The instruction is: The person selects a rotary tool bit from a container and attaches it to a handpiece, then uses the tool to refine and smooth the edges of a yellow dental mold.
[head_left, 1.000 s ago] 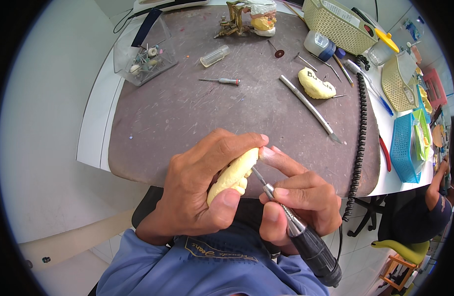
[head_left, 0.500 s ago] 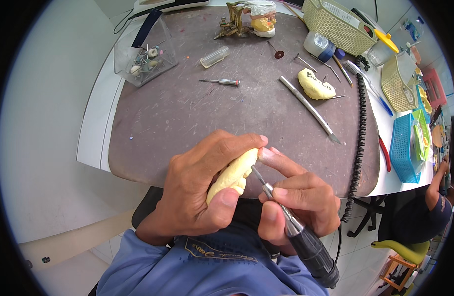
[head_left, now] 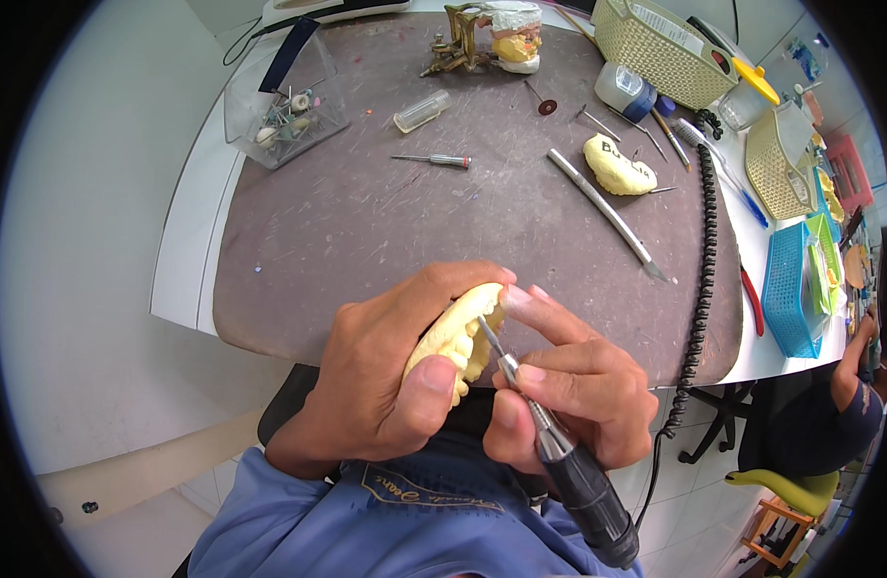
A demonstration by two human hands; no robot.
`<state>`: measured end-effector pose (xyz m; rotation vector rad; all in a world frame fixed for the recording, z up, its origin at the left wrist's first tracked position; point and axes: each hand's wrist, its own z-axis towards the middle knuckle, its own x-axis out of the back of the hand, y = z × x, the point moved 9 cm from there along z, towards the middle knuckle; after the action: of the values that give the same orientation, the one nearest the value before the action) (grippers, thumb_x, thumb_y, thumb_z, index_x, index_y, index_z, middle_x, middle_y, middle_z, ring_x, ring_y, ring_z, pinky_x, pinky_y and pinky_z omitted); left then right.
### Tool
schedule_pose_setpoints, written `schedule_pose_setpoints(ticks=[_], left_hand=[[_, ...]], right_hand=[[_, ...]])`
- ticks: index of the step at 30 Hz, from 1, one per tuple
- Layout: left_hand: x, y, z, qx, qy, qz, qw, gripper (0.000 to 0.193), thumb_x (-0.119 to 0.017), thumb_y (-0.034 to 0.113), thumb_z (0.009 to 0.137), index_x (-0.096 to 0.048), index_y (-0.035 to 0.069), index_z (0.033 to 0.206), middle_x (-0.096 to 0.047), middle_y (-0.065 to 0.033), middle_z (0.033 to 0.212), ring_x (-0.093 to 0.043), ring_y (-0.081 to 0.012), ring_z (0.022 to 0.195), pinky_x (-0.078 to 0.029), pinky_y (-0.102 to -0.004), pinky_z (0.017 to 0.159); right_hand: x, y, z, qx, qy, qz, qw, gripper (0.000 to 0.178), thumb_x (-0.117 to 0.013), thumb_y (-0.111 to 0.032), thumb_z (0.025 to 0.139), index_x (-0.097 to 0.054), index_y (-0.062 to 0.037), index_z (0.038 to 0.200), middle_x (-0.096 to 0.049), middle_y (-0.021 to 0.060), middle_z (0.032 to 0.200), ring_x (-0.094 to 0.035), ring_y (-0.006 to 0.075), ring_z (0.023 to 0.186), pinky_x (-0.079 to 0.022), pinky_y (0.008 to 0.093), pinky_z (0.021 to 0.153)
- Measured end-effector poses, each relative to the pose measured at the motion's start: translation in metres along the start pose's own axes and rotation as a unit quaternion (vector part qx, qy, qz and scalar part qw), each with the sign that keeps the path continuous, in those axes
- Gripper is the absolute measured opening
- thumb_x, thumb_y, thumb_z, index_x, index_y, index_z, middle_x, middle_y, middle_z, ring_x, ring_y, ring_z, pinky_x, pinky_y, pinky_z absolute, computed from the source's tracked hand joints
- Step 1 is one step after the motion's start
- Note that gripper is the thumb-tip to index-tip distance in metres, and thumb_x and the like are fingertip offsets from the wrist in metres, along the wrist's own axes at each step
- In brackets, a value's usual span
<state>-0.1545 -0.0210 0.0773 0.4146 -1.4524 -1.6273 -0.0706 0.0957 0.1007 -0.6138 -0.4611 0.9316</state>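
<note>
My left hand [head_left: 381, 371] is closed round a pale yellow plaster dental cast [head_left: 450, 334], thumb on its near side and fingers behind it. A row of moulded teeth shows on the cast. Between thumb and fingers, my right hand [head_left: 583, 390] grips a dental handpiece [head_left: 583, 486] with a black body and metal nose. The thin bur at its tip meets the cast just below the upper end. My right index fingertip rests against that same end of the cast. Whether the bur is spinning cannot be seen.
Beyond my hands lie a second yellow cast [head_left: 619, 169], a metal knife [head_left: 607, 214], a small screwdriver [head_left: 432, 160] and a clear tube [head_left: 422, 112]. A clear box of burs [head_left: 287, 120] stands left, an articulator [head_left: 491, 39] at the back. A coiled cord [head_left: 705, 260] and blue basket [head_left: 795, 294] are right; another person [head_left: 819, 414] sits beyond.
The cast has turned in my left hand, so more of its teeth and inner side show. My right hand and the handpiece have shifted slightly left and up, with the bur higher on the cast.
</note>
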Motion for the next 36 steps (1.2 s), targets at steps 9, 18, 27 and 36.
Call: schedule_pose_setpoints(ticks=[9, 18, 27, 36], left_hand=[[-0.001, -0.004, -0.001, -0.024, -0.024, -0.072, 0.997, 0.047, -0.045, 0.027, 0.091, -0.056, -0.005, 0.124, -0.067, -0.0213, 0.102, -0.07, -0.0314, 0.085, -0.055, -0.0392, 0.075], [-0.001, -0.004, 0.0, 0.03, -0.006, -0.031, 0.999, 0.069, -0.036, 0.051, 0.092, -0.059, -0.008, 0.119, -0.068, -0.0192, 0.106, -0.069, -0.0239, 0.09, -0.055, -0.0345, 0.076], [-0.001, -0.007, 0.0, -0.006, -0.026, -0.097, 0.995, 0.047, -0.043, 0.03, 0.093, -0.057, -0.004, 0.123, -0.067, -0.0178, 0.092, -0.067, -0.0238, 0.079, -0.053, -0.0357, 0.071], [0.0, -0.011, 0.0, 0.035, -0.041, -0.154, 0.987, 0.045, -0.04, 0.03, 0.097, -0.063, -0.004, 0.115, -0.067, -0.011, 0.077, -0.064, -0.0144, 0.071, -0.05, -0.0282, 0.063]], right_hand=[[0.0, -0.001, -0.001, 0.018, 0.011, -0.014, 1.0, 0.021, -0.084, -0.007, 0.076, -0.066, -0.0027, 0.085, -0.07, 0.0119, 0.073, -0.075, 0.0359, 0.093, -0.062, 0.0485, 0.084], [-0.001, -0.003, 0.002, 0.019, -0.01, -0.006, 1.0, 0.02, -0.084, -0.01, 0.078, -0.067, -0.0035, 0.086, -0.071, 0.0103, 0.074, -0.075, 0.0361, 0.093, -0.061, 0.0497, 0.086], [-0.001, 0.0, 0.0, -0.003, -0.016, 0.018, 1.0, 0.022, -0.085, -0.009, 0.077, -0.067, -0.0044, 0.088, -0.071, 0.0096, 0.077, -0.074, 0.037, 0.096, -0.059, 0.05, 0.09], [-0.002, 0.004, 0.004, -0.049, -0.021, 0.054, 0.997, 0.021, -0.084, -0.004, 0.078, -0.066, -0.0036, 0.088, -0.071, 0.0105, 0.079, -0.073, 0.0362, 0.1, -0.059, 0.0503, 0.092]])
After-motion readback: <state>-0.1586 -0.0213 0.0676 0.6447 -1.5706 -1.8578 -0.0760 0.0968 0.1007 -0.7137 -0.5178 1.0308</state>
